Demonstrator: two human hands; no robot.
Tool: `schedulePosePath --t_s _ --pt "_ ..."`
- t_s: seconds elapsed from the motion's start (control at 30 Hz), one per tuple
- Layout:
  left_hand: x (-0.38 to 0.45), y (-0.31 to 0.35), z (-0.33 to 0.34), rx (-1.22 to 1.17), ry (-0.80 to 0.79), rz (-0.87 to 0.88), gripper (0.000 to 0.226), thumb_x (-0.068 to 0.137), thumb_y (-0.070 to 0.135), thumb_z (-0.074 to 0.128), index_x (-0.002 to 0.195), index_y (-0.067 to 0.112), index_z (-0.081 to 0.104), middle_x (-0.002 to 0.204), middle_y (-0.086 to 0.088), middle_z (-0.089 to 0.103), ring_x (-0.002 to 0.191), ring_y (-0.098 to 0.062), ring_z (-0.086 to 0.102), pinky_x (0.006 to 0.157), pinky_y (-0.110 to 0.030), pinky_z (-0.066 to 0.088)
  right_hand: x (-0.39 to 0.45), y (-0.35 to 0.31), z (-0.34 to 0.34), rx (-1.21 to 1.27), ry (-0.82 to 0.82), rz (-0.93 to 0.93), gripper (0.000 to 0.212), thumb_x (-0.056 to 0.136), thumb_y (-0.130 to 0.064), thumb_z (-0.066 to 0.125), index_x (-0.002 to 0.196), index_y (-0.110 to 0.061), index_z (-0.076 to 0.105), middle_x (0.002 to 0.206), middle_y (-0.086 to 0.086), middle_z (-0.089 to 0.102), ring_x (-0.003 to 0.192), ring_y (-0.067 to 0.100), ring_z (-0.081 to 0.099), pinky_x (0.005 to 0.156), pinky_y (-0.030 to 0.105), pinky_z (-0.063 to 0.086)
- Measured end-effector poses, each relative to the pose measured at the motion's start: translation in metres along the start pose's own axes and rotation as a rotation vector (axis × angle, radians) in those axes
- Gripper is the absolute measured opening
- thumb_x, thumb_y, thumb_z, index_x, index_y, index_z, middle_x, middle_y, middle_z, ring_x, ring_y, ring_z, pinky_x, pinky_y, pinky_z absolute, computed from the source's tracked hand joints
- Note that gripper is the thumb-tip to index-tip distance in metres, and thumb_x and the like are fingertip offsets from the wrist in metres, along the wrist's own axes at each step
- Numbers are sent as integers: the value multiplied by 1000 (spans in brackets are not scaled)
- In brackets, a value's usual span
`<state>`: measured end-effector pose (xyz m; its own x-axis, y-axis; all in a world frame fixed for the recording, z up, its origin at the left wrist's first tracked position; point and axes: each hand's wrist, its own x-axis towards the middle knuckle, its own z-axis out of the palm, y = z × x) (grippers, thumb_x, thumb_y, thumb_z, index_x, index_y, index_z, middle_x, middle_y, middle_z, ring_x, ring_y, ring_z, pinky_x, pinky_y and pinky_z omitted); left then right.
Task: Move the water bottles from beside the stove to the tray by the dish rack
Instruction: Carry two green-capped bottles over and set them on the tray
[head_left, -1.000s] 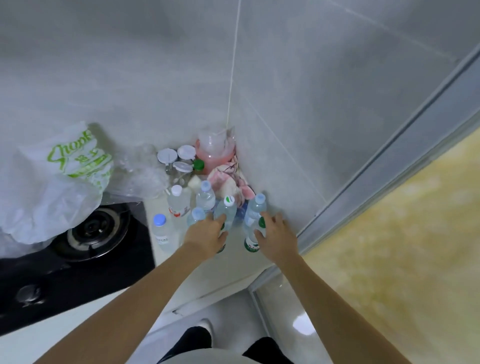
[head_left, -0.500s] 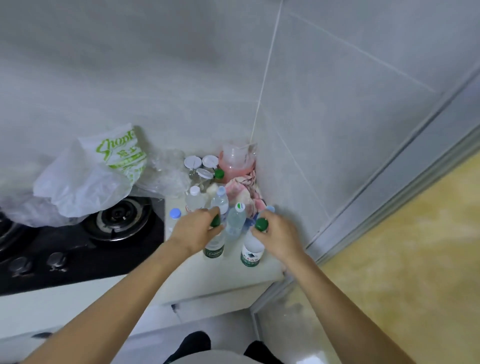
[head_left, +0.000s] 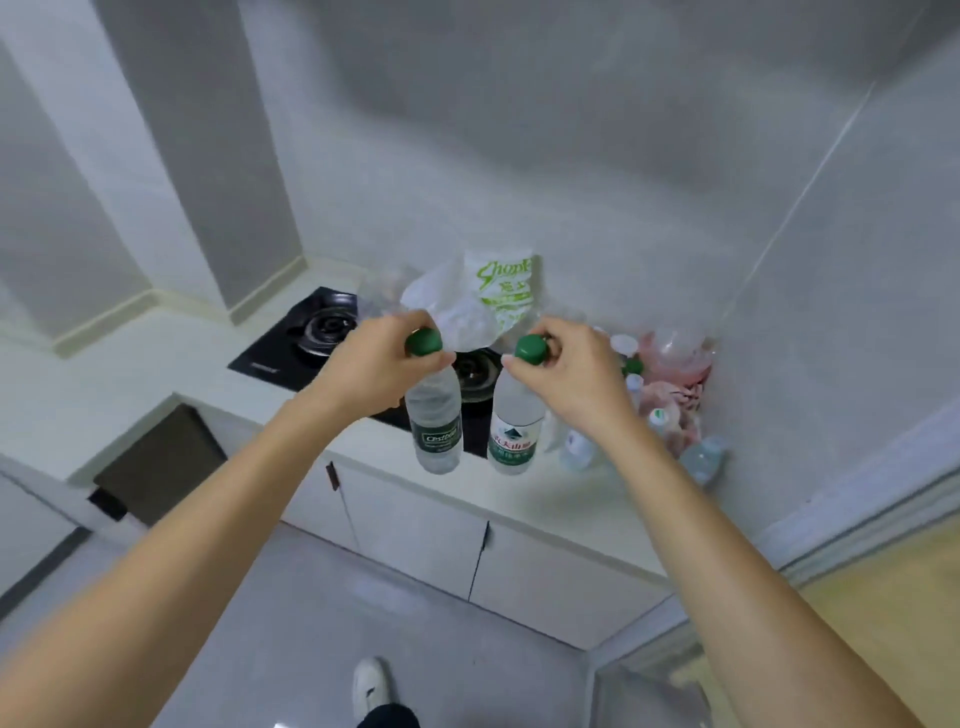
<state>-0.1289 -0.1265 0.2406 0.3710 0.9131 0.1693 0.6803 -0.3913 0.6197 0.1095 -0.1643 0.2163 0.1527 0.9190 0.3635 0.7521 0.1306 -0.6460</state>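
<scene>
Green caps are showing between the fingers of both hands. The left hand (head_left: 375, 366) is pinching the neck of a clear water bottle (head_left: 435, 423) just under its cap, fingers curled round it, and the bottle is hanging upright in the air with its dark green label facing the camera. The right hand (head_left: 569, 371) is gripping a second water bottle (head_left: 515, 427) the same way, at three o'clock from the first and just beside it, apart by a narrow gap; its label is white, red and green. Both bottles are hanging above the front edge of the white surface (head_left: 571, 512), clear of it.

At twelve o'clock from the hands a black gas stove (head_left: 311, 338) is sitting in the surface, with a white plastic bag (head_left: 485, 301) printed in green lying behind it against the grey wall. At three o'clock from the right hand, in the corner, more small bottles (head_left: 576, 447) are standing together with a pink container (head_left: 675, 353) and a pink cloth (head_left: 675, 410); how many bottles there are is too blurred to tell. At six o'clock, below the surface, white cabinet doors (head_left: 415, 525) are facing out, and a white shoe (head_left: 370, 686) is standing on the grey floor.
</scene>
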Motion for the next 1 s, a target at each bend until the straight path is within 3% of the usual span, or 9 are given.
schedulePosePath --t_s 0.1,0.23,0.33,0.47,0.6,0.73,0.9,1.0 --pt "-50 -39 -60 -16 78 -86 21 94 45 69 91 26 63 77 -2 64 65 -30 67 53 -52 59 -1 -66 50 110 -98 -87 26 78 -41 82 79 -20 67 64 -7 62 58 8 48 57 34 43" --pt "-120 -104 -141 -2 159 -199 24 93 47 70 88 25 61 71 1 56 66 -31 64 54 -54 59 -12 -166 136 176 -260 -214 23 80 -38 83 77 -24 65 57 -24 54 53 4 45 51 17 30" --pt "-177 -164 -201 24 217 -286 24 91 50 70 88 28 62 68 5 56 61 -26 63 54 -51 60 -24 -245 213 226 -360 -318 21 80 -36 84 80 -22 69 55 -17 53 54 2 46 53 15 32" --pt "-260 -244 -283 78 339 -394 21 91 45 73 89 27 62 69 8 59 56 -5 54 59 -47 56 -46 -352 321 281 -497 -419 23 77 -41 84 81 -24 69 56 -9 52 53 6 45 56 27 39" --pt "-340 -310 -355 169 464 -547 24 89 50 72 84 33 57 70 14 57 63 -8 54 63 -49 57 -74 -451 412 383 -582 -475 22 77 -41 82 82 -24 69 58 -6 54 55 7 45 58 30 39" --pt "-413 -366 -427 341 591 -708 29 85 59 69 89 33 59 73 12 59 73 -14 55 70 -42 54 -99 -566 491 471 -697 -588 22 78 -41 83 82 -24 69 56 -9 51 55 6 44 56 27 37" --pt "-497 -424 -502 397 762 -887 28 86 59 67 88 33 58 76 10 61 71 -13 58 68 -46 55 -126 -696 577 571 -843 -795 20 81 -40 83 83 -24 70 58 -10 52 55 5 45 55 24 38" --pt "-541 -458 -537 397 866 -971 27 87 57 69 85 32 59 75 9 63 65 -12 60 63 -47 57 -149 -764 631 631 -904 -885 24 78 -45 82 85 -25 71 56 -11 51 57 6 48 60 34 46"
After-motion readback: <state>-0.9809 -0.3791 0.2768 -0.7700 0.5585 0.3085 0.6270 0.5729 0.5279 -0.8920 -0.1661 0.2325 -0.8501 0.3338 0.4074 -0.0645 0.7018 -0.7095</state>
